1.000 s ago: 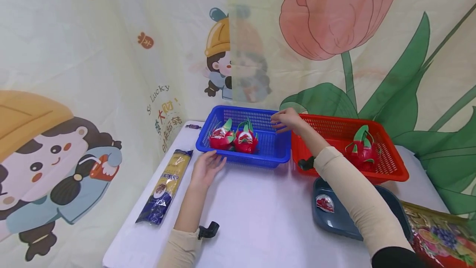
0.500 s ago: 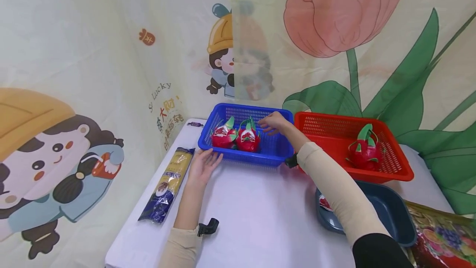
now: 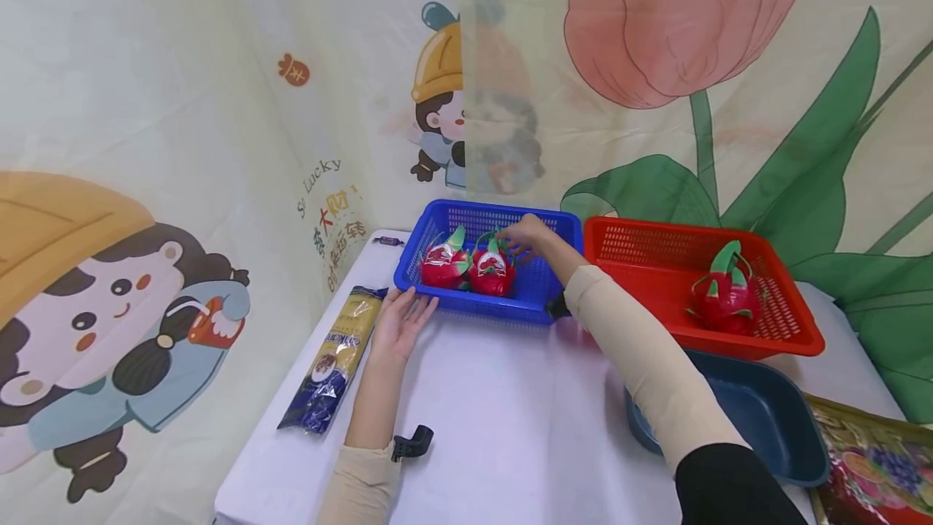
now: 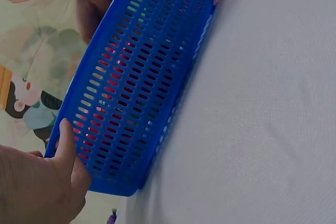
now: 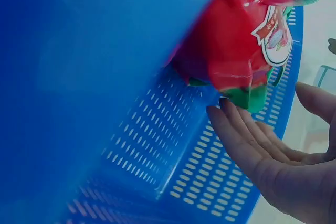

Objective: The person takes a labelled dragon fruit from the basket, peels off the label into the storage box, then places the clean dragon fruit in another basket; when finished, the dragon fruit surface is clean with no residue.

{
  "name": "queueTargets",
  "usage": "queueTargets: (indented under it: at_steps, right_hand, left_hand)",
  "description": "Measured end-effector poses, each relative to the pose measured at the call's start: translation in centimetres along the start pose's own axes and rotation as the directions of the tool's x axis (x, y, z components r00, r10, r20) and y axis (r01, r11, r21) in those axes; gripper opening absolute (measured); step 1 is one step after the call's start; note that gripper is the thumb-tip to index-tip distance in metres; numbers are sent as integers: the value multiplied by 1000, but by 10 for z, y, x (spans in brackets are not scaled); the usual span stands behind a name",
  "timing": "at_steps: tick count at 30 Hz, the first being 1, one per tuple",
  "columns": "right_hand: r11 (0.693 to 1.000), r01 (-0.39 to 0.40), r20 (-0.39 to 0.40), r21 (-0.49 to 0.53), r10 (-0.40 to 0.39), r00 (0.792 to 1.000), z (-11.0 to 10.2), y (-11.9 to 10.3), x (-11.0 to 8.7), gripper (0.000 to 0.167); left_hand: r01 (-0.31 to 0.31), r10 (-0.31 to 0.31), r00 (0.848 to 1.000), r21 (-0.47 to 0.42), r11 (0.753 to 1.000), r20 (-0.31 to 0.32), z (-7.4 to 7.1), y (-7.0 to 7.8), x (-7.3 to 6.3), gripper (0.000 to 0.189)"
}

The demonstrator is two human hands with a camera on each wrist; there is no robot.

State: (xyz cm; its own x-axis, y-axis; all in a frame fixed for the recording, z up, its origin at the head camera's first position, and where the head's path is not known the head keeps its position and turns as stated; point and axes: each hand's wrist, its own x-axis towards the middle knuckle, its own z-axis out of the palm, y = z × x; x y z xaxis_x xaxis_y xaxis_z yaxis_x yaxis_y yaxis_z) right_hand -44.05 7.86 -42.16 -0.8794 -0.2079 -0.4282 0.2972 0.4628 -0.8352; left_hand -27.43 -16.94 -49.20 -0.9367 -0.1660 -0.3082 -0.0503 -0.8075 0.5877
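Two glossy red dragon fruits with green leaves and white stickers lie in the blue basket (image 3: pixel 539 290): the left dragon fruit (image 3: pixel 440 267) and the right dragon fruit (image 3: pixel 492 272). My left hand (image 3: pixel 397 322) touches the basket's near left corner; in the left wrist view its finger (image 4: pixel 66 142) lies against the perforated wall. Over the basket, my right hand (image 3: pixel 526 235) reaches in beside the right dragon fruit. In the right wrist view its thumb stands apart from the fingers, and the fingertips (image 5: pixel 216 114) are close by the fruit's green leaf; contact cannot be told.
A red basket (image 3: pixel 641 298) holding another dragon fruit (image 3: pixel 729 290) adjoins on the right. In front of it sits a dark blue-grey tray (image 3: pixel 765 420), partly behind the right sleeve. A gold-and-blue packet (image 3: pixel 335 359) lies left, a wrapped candy (image 3: pixel 389 241) behind it, a fruit-printed bag (image 3: pixel 875 460) far right.
My right hand has moved left, from above the blue basket's right rim to beside the right dragon fruit. The left hand stays at the basket's corner. The view has shifted slightly.
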Motion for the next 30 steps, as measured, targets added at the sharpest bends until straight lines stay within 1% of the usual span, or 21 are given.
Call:
queueTargets:
  at_steps: [3, 6, 10, 13, 18, 21, 25, 30]
  right_hand:
    - [1000, -21, -22, -12, 21, 1000, 3, -5, 2, 63]
    - [999, -42, -46, -23, 41, 998, 4, -7, 5, 60]
    - [999, -53, -43, -7, 52, 998, 4, -6, 6, 44]
    - [999, -46, -14, -12, 46, 999, 3, -6, 3, 36]
    - [998, -49, 38, -39, 50, 998, 1, -9, 4, 43]
    - [998, -40, 50, -46, 42, 998, 1, -11, 4, 51]
    - [997, -1, 15, -81, 2, 1000, 2, -10, -1, 59]
    - [996, 27, -63, -87, -33, 997, 0, -5, -10, 58]
  left_hand:
    - [-1, 1, 1000, -7, 1000, 1, 1, 0, -1, 21]
    - [3, -3, 1000, -6, 1000, 0, 1, 0, -2, 23]
    - [2, -2, 1000, -6, 1000, -9, 1, -1, -1, 24]
    - [1, -1, 1000, 2, 1000, -13, 0, 1, -1, 27]
    - [0, 0, 1000, 5, 1000, -10, 0, 3, 0, 29]
    - [-2, 2, 1000, 5, 1000, -1, 0, 4, 1, 28]
    - [7, -7, 1000, 6, 1000, -5, -1, 4, 0, 31]
    - [24, -25, 1000, -7, 1000, -10, 0, 4, -2, 35]
